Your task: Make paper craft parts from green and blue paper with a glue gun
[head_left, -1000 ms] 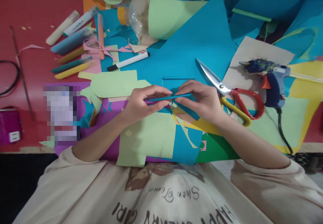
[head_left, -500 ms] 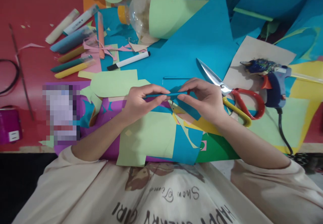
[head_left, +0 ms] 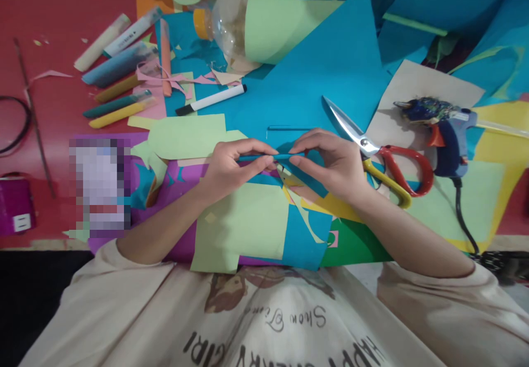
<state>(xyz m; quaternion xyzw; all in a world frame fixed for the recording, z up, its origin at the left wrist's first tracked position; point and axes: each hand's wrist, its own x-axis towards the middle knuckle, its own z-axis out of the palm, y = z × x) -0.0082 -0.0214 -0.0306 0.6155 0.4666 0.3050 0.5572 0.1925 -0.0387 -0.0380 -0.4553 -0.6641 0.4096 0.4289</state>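
Between both hands runs a thin strip of blue paper point(head_left: 282, 157), rolled or folded narrow and held level. My left hand point(head_left: 235, 166) pinches its left part between thumb and fingers. On its right part, my right hand point(head_left: 330, 160) closes the same way. Just beyond the fingers lies another thin blue paper roll point(head_left: 291, 128) on the large blue sheet point(head_left: 314, 75). Right of my right hand rest open-bladed scissors point(head_left: 372, 145) with red and yellow handles. Below the hands is a pale green paper sheet point(head_left: 243, 221).
A blue glue gun point(head_left: 452, 135) lies at the right, its cord hanging off the front edge. A plastic bottle point(head_left: 231, 25) wrapped in green paper lies at the back. Several markers point(head_left: 115, 64), a capped white marker point(head_left: 215, 100) and a blurred-out phone point(head_left: 101, 185) are at the left.
My right hand has shifted very slightly left along the blue strip, fingertips a little nearer the left hand's. Everything else looks the same.
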